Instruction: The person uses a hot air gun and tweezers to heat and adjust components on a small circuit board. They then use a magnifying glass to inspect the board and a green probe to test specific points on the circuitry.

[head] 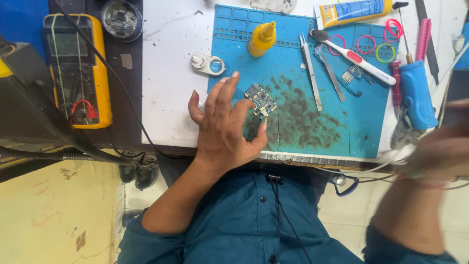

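Note:
My left hand point(225, 124) is raised over the near edge of a stained blue work mat point(312, 122). Its fingertips and thumb pinch a small circuit board point(260, 99) by one end, holding it just above the mat. My right hand point(439, 149) is a blur at the right edge, off the mat, with a white cable point(391, 159) running by it; what it grips is unclear.
On the mat lie tweezers point(310, 71), a metal pry tool point(330, 73), a white toothbrush point(359, 57), a yellow squeeze bottle point(262, 38), rubber bands point(365, 44) and a blue tool point(417, 93). A yellow multimeter point(78, 68) sits at left, a glue tube point(354, 11) behind.

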